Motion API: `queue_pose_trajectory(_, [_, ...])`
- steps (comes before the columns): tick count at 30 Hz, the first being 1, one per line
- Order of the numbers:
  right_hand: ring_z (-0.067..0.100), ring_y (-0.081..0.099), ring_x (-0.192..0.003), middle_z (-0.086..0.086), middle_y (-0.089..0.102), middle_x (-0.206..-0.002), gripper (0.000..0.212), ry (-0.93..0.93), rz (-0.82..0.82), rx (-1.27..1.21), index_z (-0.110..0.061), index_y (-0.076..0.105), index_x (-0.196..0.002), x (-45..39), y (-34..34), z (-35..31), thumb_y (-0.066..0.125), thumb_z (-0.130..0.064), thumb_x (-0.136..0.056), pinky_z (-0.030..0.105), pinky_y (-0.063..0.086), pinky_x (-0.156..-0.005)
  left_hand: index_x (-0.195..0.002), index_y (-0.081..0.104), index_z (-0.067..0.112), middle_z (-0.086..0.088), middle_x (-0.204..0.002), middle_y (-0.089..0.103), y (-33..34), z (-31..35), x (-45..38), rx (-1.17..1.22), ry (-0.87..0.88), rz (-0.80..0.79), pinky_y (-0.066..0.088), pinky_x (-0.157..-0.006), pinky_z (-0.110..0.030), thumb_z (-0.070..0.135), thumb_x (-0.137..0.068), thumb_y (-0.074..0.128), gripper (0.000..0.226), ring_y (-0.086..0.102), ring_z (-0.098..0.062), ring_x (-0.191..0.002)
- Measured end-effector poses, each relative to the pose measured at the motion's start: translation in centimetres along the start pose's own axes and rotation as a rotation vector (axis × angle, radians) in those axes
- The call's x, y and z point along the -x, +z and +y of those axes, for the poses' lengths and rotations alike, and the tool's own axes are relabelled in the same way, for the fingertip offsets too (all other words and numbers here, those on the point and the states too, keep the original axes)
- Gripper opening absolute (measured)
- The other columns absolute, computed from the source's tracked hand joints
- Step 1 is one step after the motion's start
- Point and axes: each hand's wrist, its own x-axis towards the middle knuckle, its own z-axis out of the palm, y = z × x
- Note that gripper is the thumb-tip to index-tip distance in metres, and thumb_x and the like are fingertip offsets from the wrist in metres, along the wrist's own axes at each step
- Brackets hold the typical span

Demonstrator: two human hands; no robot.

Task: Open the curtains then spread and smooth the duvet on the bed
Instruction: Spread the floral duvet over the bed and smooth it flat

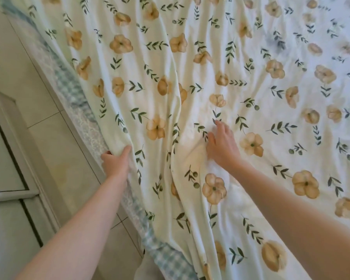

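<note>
A cream duvet (190, 57) printed with tan flowers and green sprigs covers the bed and fills most of the view. Long folds run down its left half; the right half lies flatter. My left hand (115, 158) grips the duvet's left edge where it hangs over the side of the bed, thumb on top of the cloth. My right hand (222, 144) lies flat on the duvet to the right of a deep fold, fingers straight and pressing on the fabric. No curtains are in view.
A blue-and-white checked sheet (69, 85) shows under the duvet's left edge, along the bed's side. Pale floor tiles (49, 138) run beside the bed. A white cabinet or door frame (6, 178) stands at the left, close to the bed.
</note>
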Motion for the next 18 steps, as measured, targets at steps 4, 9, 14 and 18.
queue_pose_trajectory(4, [0.033,0.010,-0.149,0.019,0.013,-0.161,0.065,0.193,0.098,0.069,-0.002,0.007,-0.154,-5.6,0.5,0.0,0.025,-0.038,-0.103,0.044,0.010,-0.122,-0.118,0.057,0.010,-0.005,-0.109,0.066,-0.9,1.8,-1.5,0.034,0.049,-0.085,0.052,-0.088,-0.042,0.031,-0.082,0.071,0.044,0.064,-0.027,-0.099])
queue_pose_trajectory(9, [0.043,-0.001,-0.148,0.025,-0.002,-0.161,0.073,0.652,0.115,-0.002,-0.007,-0.004,-0.155,-12.1,2.9,-6.9,0.019,-0.050,-0.100,0.055,0.005,-0.120,-0.104,0.058,0.012,-0.005,-0.090,0.063,-3.9,0.1,-0.6,0.026,0.176,0.100,0.048,-0.068,-0.034,0.019,-0.093,0.058,0.013,0.062,-0.027,-0.085])
queue_pose_trajectory(14, [0.035,0.018,-0.147,0.016,0.019,-0.160,0.056,-0.362,-0.371,-0.034,-0.015,0.012,-0.154,-9.1,10.0,-21.5,0.028,-0.035,-0.103,0.044,0.023,-0.118,-0.113,0.061,0.019,-0.004,-0.102,0.070,-4.4,3.1,-6.4,0.206,-0.080,-0.136,0.053,-0.084,-0.044,0.023,-0.087,0.066,0.027,0.067,-0.025,-0.092])
queue_pose_trajectory(18, [0.011,0.030,-0.142,-0.004,0.030,-0.158,0.049,-0.443,-0.438,-0.344,-0.031,0.021,-0.154,-9.6,8.5,-27.0,0.030,-0.035,-0.106,0.023,0.024,-0.111,-0.108,0.066,0.010,-0.010,-0.102,0.071,-4.5,10.3,-13.6,0.363,-0.082,-0.226,0.052,-0.073,-0.036,0.038,-0.083,0.067,0.037,0.068,-0.027,-0.089])
